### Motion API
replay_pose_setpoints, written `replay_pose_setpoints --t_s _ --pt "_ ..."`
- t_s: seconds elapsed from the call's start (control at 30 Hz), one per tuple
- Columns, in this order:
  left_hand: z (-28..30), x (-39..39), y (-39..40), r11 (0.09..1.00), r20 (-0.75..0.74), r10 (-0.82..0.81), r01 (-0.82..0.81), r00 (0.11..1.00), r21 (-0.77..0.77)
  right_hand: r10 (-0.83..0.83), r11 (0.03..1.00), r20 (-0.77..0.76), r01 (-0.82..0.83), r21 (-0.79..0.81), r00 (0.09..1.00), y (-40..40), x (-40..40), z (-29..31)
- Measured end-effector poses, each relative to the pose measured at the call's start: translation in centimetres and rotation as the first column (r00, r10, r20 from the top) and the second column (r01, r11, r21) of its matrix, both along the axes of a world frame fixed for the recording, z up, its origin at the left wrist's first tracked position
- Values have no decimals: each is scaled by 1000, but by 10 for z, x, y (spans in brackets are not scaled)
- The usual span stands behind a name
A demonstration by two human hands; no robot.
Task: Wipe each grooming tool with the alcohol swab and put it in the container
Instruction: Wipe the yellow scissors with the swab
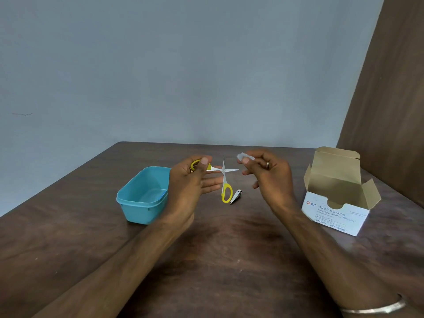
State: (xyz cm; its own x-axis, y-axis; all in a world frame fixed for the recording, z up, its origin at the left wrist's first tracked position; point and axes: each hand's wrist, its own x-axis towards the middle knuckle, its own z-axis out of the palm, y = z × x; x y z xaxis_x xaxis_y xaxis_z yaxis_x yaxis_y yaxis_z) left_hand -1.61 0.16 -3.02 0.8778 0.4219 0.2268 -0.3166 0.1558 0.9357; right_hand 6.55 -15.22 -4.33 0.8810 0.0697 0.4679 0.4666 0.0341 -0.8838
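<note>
My left hand (191,180) holds small yellow-handled scissors (224,180) by one handle loop, above the table. The blades are spread wide open in a cross, and the other loop hangs down. My right hand (266,173) pinches a small white alcohol swab (244,156) between thumb and fingers, a little to the right of the blade tips and apart from them. A silver nail clipper (236,196) lies on the table below the scissors. The blue plastic container (142,196) stands open just left of my left hand, with nothing visible inside.
An opened white box of alcohol swabs (337,203) stands at the right, flaps up. The brown wooden table (218,260) runs back to a grey wall; a wooden panel rises at the far right.
</note>
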Motion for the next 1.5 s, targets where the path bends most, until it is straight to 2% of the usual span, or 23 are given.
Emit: replay_pose_setpoints --t_s 0.17,0.3,0.37,0.5,0.77,1.07,1.5 --pt "-2 -1 -1 996 19 11 -12 1000 87 40 983 50 -31 -180 998 7 -1 -3" --pt "-3 -1 -1 992 19 22 -24 1000 122 98 967 41 -86 -238 994 4 -3 -3" --pt "-3 0 0 992 16 24 -26 1000 121 125 966 56 -108 -235 991 5 -5 -2" --pt "-3 -1 0 993 15 19 -21 1000 120 165 979 0 -164 -122 986 3 -3 0" --pt "-2 -1 0 984 35 29 -35 999 175 303 941 -109 -315 -123 947 2 -5 2" --pt "-1 -1 5 957 59 46 -61 997 285 286 932 -141 -309 -188 948 3 -6 3" --pt "-3 0 6 942 59 66 -82 996 326 258 934 -90 -272 -233 962 4 -6 1"
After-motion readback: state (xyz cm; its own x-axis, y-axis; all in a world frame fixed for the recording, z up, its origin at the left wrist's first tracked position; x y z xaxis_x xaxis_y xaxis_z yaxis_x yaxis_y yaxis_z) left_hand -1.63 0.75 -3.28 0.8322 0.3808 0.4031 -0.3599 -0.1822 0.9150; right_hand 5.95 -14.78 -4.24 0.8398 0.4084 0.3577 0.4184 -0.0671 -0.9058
